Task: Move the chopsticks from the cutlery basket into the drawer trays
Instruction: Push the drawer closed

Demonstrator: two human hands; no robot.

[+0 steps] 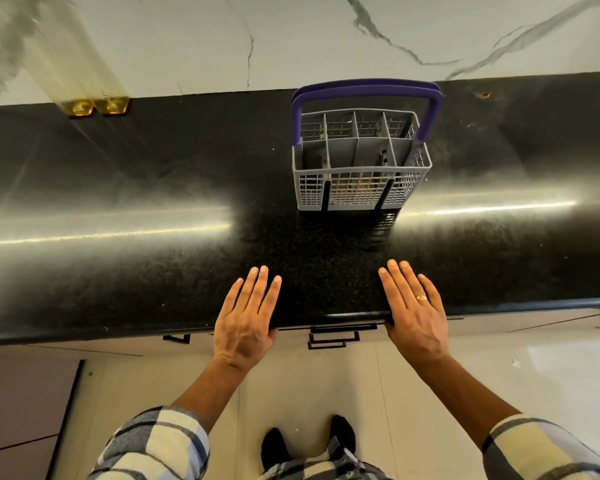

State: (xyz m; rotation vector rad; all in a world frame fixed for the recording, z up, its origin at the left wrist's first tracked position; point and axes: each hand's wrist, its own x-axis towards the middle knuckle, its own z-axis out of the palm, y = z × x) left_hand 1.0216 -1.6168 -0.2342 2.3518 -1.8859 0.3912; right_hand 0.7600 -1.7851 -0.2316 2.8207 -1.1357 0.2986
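Left hand (245, 323) and right hand (414, 318) lie flat on the dark surface (153, 188), fingers straight, holding nothing. Cutlery basket (361, 161) stands at 12 o'clock; chopsticks possibly inside, unclear. Opening step: the closed drawer (340, 336) must be pulled out first.

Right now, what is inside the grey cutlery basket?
The cutlery basket shows grey dividers and mostly bare compartments from above. Something dark stands in a front right compartment, and something pale shows low through the front mesh. No chopsticks are plainly visible; walls hide the compartment bottoms.
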